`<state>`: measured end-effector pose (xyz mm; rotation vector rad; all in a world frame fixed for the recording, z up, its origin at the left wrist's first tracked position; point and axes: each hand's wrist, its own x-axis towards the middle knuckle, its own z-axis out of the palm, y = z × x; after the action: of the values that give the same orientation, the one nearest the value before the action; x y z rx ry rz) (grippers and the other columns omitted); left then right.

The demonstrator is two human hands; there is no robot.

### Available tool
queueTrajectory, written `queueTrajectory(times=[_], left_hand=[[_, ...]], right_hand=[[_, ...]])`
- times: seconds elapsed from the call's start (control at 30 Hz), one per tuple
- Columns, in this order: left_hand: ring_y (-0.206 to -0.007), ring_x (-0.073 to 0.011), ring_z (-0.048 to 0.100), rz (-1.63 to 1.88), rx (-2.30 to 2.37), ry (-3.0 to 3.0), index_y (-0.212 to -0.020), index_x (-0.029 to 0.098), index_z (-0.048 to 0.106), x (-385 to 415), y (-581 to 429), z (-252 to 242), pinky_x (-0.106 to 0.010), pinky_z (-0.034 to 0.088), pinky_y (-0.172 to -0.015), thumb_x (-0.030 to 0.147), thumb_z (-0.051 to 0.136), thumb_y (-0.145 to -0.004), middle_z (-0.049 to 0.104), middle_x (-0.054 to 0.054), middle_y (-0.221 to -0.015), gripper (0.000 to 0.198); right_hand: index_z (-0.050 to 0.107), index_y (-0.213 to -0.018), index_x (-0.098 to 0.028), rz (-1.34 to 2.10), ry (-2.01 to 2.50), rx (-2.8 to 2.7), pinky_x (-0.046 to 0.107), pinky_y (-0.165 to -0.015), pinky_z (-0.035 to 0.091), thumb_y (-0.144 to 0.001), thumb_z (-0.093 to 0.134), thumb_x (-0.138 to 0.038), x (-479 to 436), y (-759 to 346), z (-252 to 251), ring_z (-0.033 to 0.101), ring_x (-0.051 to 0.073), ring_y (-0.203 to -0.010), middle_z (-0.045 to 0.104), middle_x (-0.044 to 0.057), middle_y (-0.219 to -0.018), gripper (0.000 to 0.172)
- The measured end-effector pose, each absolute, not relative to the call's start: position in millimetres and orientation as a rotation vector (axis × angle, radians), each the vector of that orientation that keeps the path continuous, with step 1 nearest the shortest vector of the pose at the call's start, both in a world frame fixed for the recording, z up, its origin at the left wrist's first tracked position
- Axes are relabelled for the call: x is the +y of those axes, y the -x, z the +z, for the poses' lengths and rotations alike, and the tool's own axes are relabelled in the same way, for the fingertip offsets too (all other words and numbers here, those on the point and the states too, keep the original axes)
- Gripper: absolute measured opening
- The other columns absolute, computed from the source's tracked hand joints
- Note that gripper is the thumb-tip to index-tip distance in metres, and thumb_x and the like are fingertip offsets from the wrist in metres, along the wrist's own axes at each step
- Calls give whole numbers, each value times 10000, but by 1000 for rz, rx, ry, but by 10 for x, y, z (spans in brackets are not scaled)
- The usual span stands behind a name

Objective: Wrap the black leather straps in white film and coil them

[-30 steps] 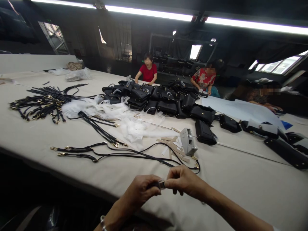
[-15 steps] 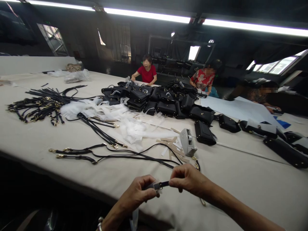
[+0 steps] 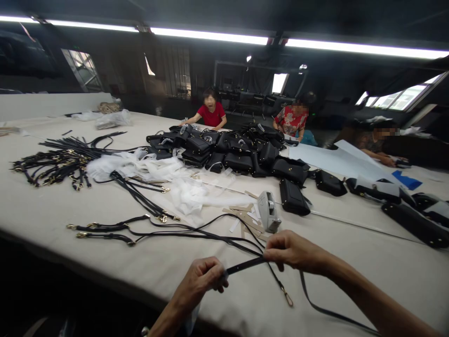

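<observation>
The right hand (image 3: pixel 286 251) has been drawn away from the left hand (image 3: pixel 207 275); more black strap (image 3: pixel 245 266) is exposed, gripped by both hands above the counter (image 3: pixel 372 252), near its front edge.

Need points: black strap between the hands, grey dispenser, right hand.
Black strap (image 3: pixel 244 266): head view, middle of the stretch between both hands.
Grey dispenser (image 3: pixel 265 213): head view, side of its body.
Right hand (image 3: pixel 290 251): head view, back of the hand.

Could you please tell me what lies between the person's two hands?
In the head view, a black strap spans the gap between the left hand and the right hand, gripped by both.
</observation>
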<state>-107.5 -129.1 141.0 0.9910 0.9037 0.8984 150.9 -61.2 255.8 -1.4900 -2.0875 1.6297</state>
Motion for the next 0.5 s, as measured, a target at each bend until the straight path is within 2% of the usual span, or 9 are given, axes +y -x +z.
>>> queueTrajectory(times=[0.2,0.3,0.4,0.47,0.5], left_hand=[[-663,-145,582,896,848,-1171,-758,101,723,-1186,640,1903,-242,421,-654,576,616,-849,700,-80,-722,495],[-529,-110,505,918,857,-1204,-714,128,647,-1213,460,2007,-214,375,-523,605,603,-845,591,-13,-587,496],[-418,-65,315,1033,1015,-1160,-630,173,505,-1311,546,1827,-196,215,-414,631,575,-851,415,65,-482,513],[-414,-63,274,1113,1118,-1121,-615,180,477,-1399,674,1695,-202,189,-412,643,558,-854,419,66,-475,528],[-425,-70,313,1127,1143,-1121,-616,175,496,-1443,721,1669,-204,226,-423,644,554,-856,469,47,-491,530]], right_hand=[[704,-720,-148,1530,1375,-2092,199,-513,378,-788,679,-289,-714,-1503,2728,525,103,-556,600,-20,-597,159],[725,-773,-161,1527,1294,-2182,199,-532,396,-773,691,-267,-755,-1521,2824,560,113,-594,638,-14,-640,111],[721,-762,-150,1611,1326,-2218,202,-511,377,-784,706,-349,-617,-1933,2943,522,104,-547,599,-21,-594,201],[702,-716,-138,1581,1376,-2212,204,-487,347,-801,690,-408,-490,-2256,3023,470,93,-510,548,-30,-552,283],[693,-703,-137,1546,1385,-2213,206,-484,338,-806,683,-425,-443,-2366,3059,453,91,-507,533,-32,-547,307]])
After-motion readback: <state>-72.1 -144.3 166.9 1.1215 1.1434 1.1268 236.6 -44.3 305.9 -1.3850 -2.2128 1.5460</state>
